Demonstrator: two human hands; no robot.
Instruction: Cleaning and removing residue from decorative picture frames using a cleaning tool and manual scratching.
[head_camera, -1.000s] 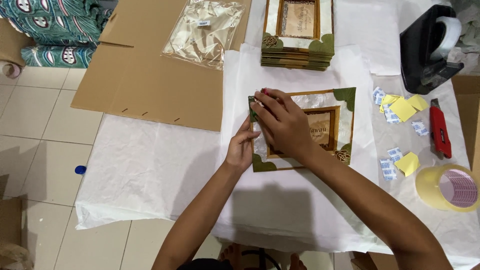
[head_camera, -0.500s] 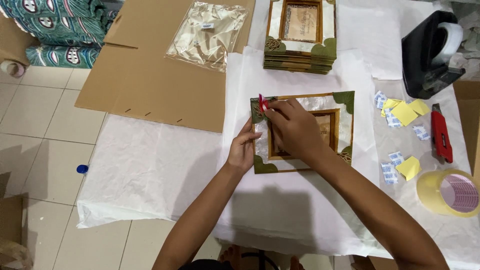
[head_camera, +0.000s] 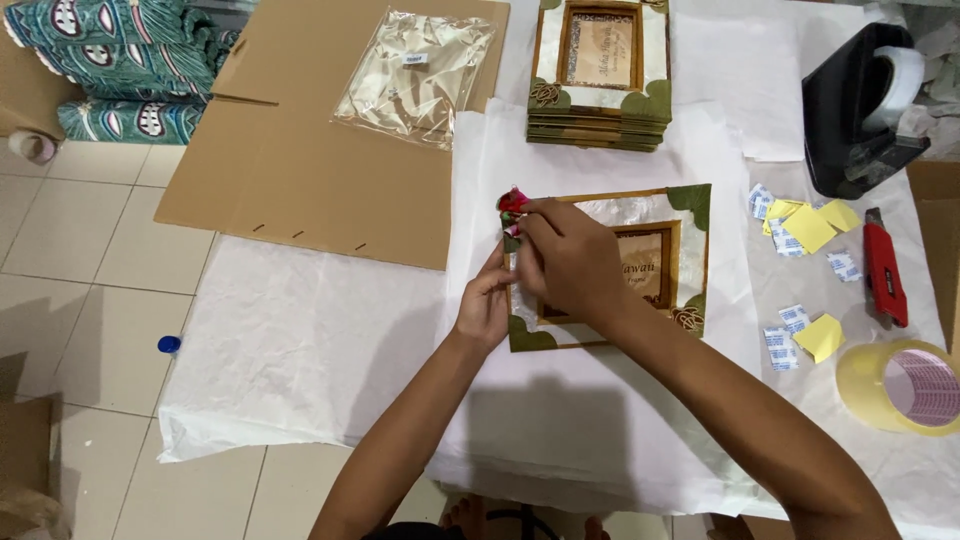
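A picture frame (head_camera: 650, 215) with green corners and a shiny pale border lies flat on white tissue paper (head_camera: 590, 420). My right hand (head_camera: 570, 258) rests over the frame's left part, its fingertips pinching a small red and pink flower ornament (head_camera: 511, 201) at the frame's top left corner. My left hand (head_camera: 487, 305) holds the frame's left edge just below that. Much of the frame's left side is hidden under my hands.
A stack of similar frames (head_camera: 600, 80) stands behind. Flattened cardboard (head_camera: 290, 170) carries a clear plastic bag (head_camera: 415, 75). To the right lie yellow and white paper bits (head_camera: 805, 230), a red cutter (head_camera: 884, 265), a tape roll (head_camera: 900, 385) and a black tape dispenser (head_camera: 860, 110).
My right hand's fingertips have shifted to the frame's top left corner, and the red and pink ornament now shows there. The left hand stays at the frame's left edge.
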